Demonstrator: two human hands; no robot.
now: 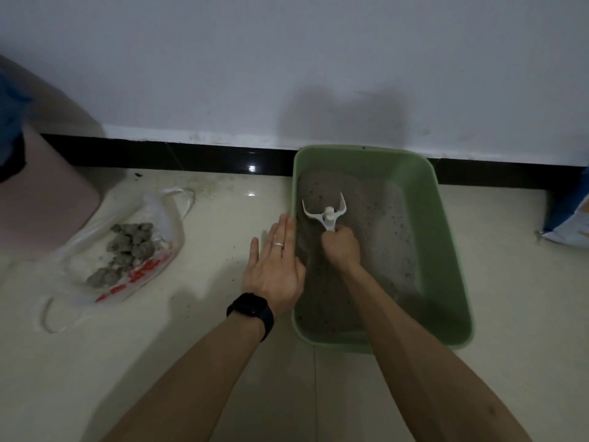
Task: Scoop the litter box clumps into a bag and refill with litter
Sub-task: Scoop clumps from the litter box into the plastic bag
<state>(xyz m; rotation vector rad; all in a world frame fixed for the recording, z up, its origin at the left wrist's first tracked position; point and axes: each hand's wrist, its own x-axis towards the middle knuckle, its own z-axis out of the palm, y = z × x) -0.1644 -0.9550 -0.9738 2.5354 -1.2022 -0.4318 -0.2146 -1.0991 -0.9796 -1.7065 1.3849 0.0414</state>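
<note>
Your green litter box point(446, 266) sits by the wall, with the plastic bag point(153, 272) of clumps point(130, 244) well apart to its left, so a loaded carry could spill onto the floor. Your left hand point(277, 269) lies flat against the box's left rim. Your right hand point(341, 250) grips the white scoop point(325, 212), dug into the litter point(385, 250).
</note>
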